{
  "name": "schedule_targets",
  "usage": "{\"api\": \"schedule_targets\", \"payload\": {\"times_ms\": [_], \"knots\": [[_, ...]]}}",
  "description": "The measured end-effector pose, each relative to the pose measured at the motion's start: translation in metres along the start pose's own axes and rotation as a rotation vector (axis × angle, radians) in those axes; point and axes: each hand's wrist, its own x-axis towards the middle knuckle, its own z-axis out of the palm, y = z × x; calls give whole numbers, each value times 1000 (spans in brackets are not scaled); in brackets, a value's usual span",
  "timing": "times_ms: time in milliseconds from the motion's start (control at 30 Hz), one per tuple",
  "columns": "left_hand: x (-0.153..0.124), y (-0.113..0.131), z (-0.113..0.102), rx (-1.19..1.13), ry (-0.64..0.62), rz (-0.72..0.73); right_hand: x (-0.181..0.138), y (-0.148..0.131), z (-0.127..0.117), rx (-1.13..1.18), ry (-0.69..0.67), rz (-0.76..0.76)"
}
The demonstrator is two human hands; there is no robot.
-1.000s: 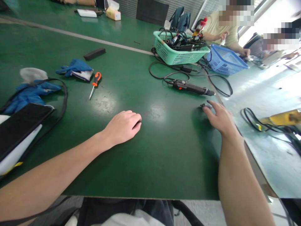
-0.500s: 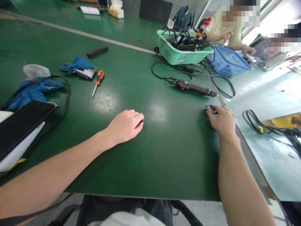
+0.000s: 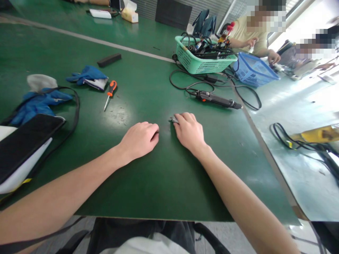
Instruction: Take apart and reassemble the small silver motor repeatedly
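My left hand point(image 3: 140, 139) rests on the green table with its fingers curled under. What it holds, if anything, is hidden beneath them. Close by on its right, my right hand point(image 3: 189, 132) is closed, palm down, around a small silvery metal piece point(image 3: 174, 120). Only the tip of that piece shows past the fingers, too little to tell its kind. Beyond the left hand lies a screwdriver point(image 3: 112, 88) with an orange and black handle. Farther off to the right is a corded black electric screwdriver point(image 3: 217, 99).
A green basket point(image 3: 206, 66) of cables and tools stands at the back, beside a blue basket point(image 3: 254, 72). Blue gloves point(image 3: 91, 73), a dark bar point(image 3: 109, 60) and a black flat case point(image 3: 29, 141) lie on the left. Another person point(image 3: 246, 31) sits at the far right.
My right hand has swept left from the table's right side to near the left hand, bringing the small metal piece along. My left hand has hardly moved.
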Motion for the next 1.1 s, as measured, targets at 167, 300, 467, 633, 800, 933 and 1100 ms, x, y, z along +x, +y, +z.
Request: {"api": "schedule_targets", "payload": {"times_ms": [167, 300, 467, 633, 800, 933, 1100], "knots": [[3, -7, -5, 46, 60, -151, 15, -56, 9, 56, -78, -18], [5, -12, -2, 25, 119, -184, 17, -61, 4, 112, -90, -21], [11, -22, 5, -59, 87, -7, 10, -46, -14, 213, -56, -65], [15, -28, 8, -117, 50, 85, -10, -14, -28, 302, -148, -124], [17, -28, 7, -90, 59, 44, -24, 11, -26, 376, -165, -148], [15, -28, 3, -56, 66, 38, -24, 21, -20, 365, -136, -84], [10, -19, -2, -45, 36, 109, -14, 29, -9, 322, -71, 27]]}}
